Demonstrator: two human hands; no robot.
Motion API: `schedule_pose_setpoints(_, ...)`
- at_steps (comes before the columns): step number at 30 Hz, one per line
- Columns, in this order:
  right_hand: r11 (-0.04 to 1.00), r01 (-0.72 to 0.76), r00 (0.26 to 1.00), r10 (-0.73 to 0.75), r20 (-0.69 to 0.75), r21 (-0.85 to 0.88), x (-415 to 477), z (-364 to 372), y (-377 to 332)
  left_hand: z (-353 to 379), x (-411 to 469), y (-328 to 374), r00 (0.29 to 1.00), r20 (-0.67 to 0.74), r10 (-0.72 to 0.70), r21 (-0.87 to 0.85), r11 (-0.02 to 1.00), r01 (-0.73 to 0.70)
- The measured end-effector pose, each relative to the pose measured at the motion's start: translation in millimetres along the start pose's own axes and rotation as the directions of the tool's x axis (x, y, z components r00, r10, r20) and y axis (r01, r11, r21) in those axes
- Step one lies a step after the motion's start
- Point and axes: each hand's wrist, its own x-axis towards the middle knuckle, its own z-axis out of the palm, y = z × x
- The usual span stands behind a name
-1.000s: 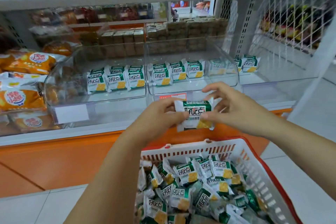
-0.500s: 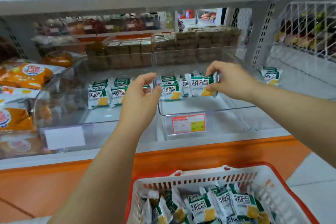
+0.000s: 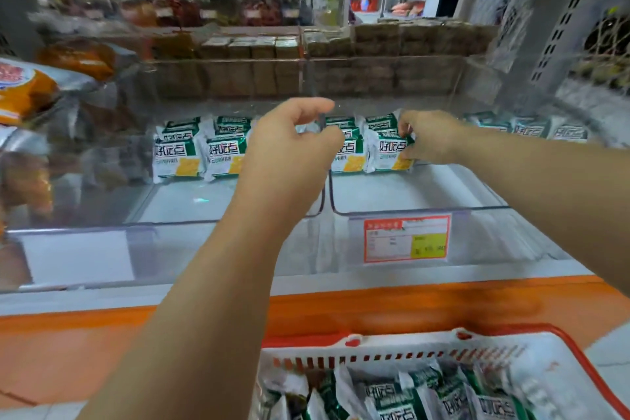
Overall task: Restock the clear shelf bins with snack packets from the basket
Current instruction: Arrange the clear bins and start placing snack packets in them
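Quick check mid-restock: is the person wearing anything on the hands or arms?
No. The left hand and right hand are bare: no gloves, rings, watch or bracelet visible. Both forearms are uncovered as far as the view shows; no sleeve appears.

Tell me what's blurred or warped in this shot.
Head view: motion blur smears the brown stacks behind and the price tag print; the packet in the right hand is legible; the wide lens slants the perforated post.

right hand (image 3: 430, 141): grips packet (image 3: 388, 151) in right bin (image 3: 409, 193) | left hand (image 3: 293, 147): loosely curled, holds nothing | basket (image 3: 392, 348): holds packets (image 3: 402, 397)
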Motion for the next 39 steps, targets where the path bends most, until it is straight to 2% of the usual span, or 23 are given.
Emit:
schedule_pose_setpoints(6, 0.998, -0.03, 0.999, 0.029, -0.028, -0.061, -6.8, -4.4, 1.3, -1.9, -9.9, 5.4, 1.0, 0.006, 0.029, 0.054, 0.998, -0.029)
schedule_pose_setpoints(8, 0.998, -0.034, 0.999, 0.033, -0.026, -0.046, -13.5, -8.6, -2.9, -0.5, -11.5, 6.1, 0.999, -0.001, 0.036, 0.128, 0.991, -0.035)
schedule_pose_setpoints(10, 0.999, 0.003, 1.0, -0.004, -0.024, -0.048, -24.0, -14.9, -9.2, 3.0, -13.0, 2.8, 0.992, -0.029, 0.123, 0.236, 0.965, -0.113)
schedule_pose_setpoints(14, 0.989, 0.134, 0.98, -0.124, -0.155, 0.055, -69.1, -33.0, -27.1, 11.5, -28.4, -1.1, 0.907, -0.135, 0.398, 0.308, 0.887, -0.344)
schedule_pose_setpoints(17, 0.936, 0.309, 0.902, -0.232, -0.363, 0.169, -122.6, -40.1, -35.0, 19.1, -51.0, 0.4, 0.808, -0.235, 0.541, 0.374, 0.817, -0.438)
schedule_pose_setpoints(19, 0.892, 0.412, 0.842, -0.296, -0.451, 0.184, -162.5, -41.9, -34.1, 24.2, -66.2, 3.0, 0.741, -0.205, 0.639, 0.457, 0.733, -0.505)
schedule_pose_setpoints(21, 0.865, 0.458, 0.822, -0.325, -0.468, 0.206, -199.9, -34.7, -28.2, 28.4, -85.0, 1.0, 0.725, -0.105, 0.68, 0.513, 0.662, -0.546)
schedule_pose_setpoints(23, 0.856, 0.44, 0.855, -0.307, -0.418, 0.272, -231.2, -15.7, -18.2, 31.1, -107.4, -9.2, 0.777, -0.021, 0.629, 0.508, 0.677, -0.533)
schedule_pose_setpoints(25, 0.874, 0.354, 0.924, -0.27, -0.272, 0.334, -258.7, 13.1, -6.2, 34.8, -133.9, -26.7, 0.858, 0.055, 0.511, 0.513, 0.722, -0.463)
schedule_pose_setpoints(27, 0.915, 0.206, 0.978, -0.207, -0.036, 0.348, -280.7, 43.2, 6.1, 39.8, -155.5, -42.5, 0.939, 0.182, 0.291, 0.525, 0.779, -0.343)
schedule_pose_setpoints(28, 0.938, 0.132, 0.982, -0.168, 0.086, 0.32, -289.8, 57.6, 12.1, 42.6, -163.6, -49.5, 0.957, 0.245, 0.152, 0.538, 0.8, -0.265)
schedule_pose_setpoints(30, 0.969, 0.005, 0.957, -0.077, 0.279, 0.247, -302.8, 83.3, 24.4, 46.8, -176.1, -61.0, 0.934, 0.34, -0.108, 0.564, 0.818, -0.11)
schedule_pose_setpoints(32, 0.965, -0.122, 0.915, 0.018, 0.402, 0.234, -309.7, 102.7, 36.5, 50.3, -186.9, -73.2, 0.858, 0.432, -0.28, 0.599, 0.8, -0.04)
schedule_pose_setpoints(35, 0.941, -0.239, 0.863, 0.093, 0.497, 0.239, -312.0, 121.1, 49.8, 55.5, -201.2, -90.2, 0.753, 0.502, -0.425, 0.637, 0.771, 0.011)
schedule_pose_setpoints(39, 0.935, -0.27, 0.844, 0.115, 0.524, 0.229, -307.3, 135.8, 57.1, 65.4, -210.7, -108.9, 0.721, 0.49, -0.49, 0.656, 0.752, 0.065)
